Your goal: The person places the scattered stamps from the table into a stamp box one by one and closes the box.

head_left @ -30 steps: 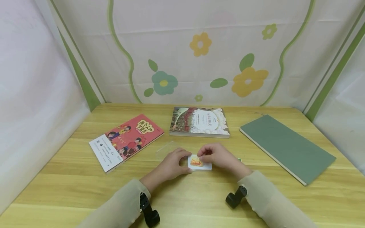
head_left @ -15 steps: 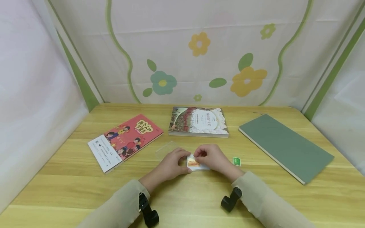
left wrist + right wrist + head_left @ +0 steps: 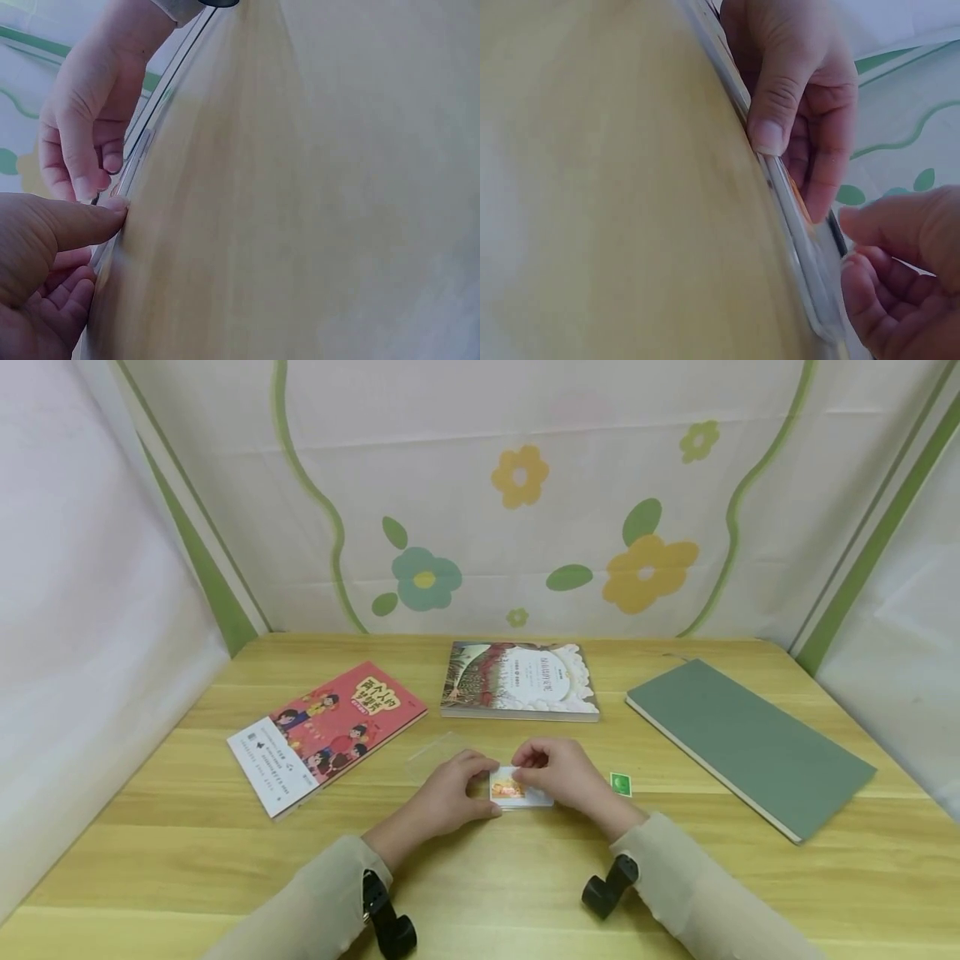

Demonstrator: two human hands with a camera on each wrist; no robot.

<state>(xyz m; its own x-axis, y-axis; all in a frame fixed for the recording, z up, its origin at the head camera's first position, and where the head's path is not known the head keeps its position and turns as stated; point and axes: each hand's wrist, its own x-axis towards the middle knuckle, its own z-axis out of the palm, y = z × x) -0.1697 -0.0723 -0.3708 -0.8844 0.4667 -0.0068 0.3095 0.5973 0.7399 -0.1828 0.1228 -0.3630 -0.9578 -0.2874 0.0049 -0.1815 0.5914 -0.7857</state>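
A small white card stack (image 3: 538,798) lies on the table in front of me, with a small orange picture (image 3: 508,788) on its left part. My left hand (image 3: 448,795) grips the stack's left end, thumb along the near edge and forefinger at the far edge. Over the stack's right part, my right hand (image 3: 561,777) has curled fingers, thumb and forefinger tips close together at the picture's upper right. In the right wrist view, the right hand (image 3: 907,270) keeps its tips just above the stack; I cannot tell whether something thin is between them.
Just right of the right hand lies a small green picture with a white border (image 3: 620,784). A clear plastic sheet or lid (image 3: 431,758) lies behind the left hand. A red book (image 3: 330,735), an illustrated book (image 3: 521,681) and a green notebook (image 3: 750,747) surround the work.
My right hand has shifted left over the stack, uncovering the small green picture. The orange picture now sits nearer the stack's left end. My left hand keeps its grip.
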